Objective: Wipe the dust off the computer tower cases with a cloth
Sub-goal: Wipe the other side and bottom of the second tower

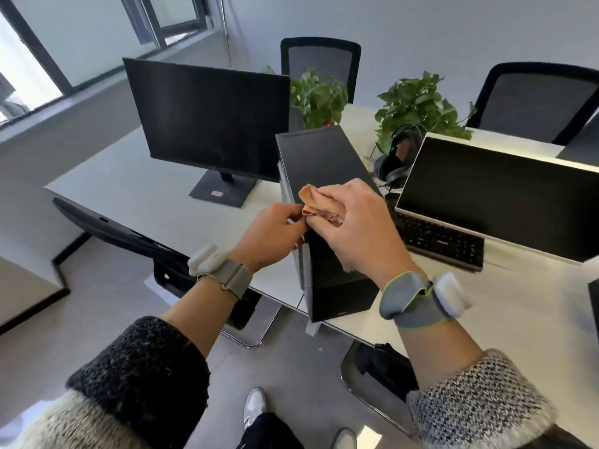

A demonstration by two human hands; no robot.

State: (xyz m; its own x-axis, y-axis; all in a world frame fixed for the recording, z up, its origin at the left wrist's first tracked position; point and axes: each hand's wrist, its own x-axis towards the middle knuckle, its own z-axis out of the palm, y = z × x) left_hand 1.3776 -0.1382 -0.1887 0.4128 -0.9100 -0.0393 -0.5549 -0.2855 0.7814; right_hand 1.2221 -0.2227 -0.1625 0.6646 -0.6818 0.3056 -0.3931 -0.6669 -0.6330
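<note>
A black computer tower case (319,160) stands on the white desk (139,196), its front end at the desk's near edge. Just above the case's top, both hands hold a small peach-coloured cloth (319,202), bunched up. My right hand (353,225) grips most of the cloth from the right. My left hand (272,230) pinches the cloth's left edge with its fingertips. Both hands cover the middle of the case's top.
A black monitor (210,124) stands left of the case, a second monitor (499,192) with a keyboard (437,241) to the right. Two potted plants (418,105) and headphones (393,163) sit behind. Office chairs stand beyond the desk and at its left edge.
</note>
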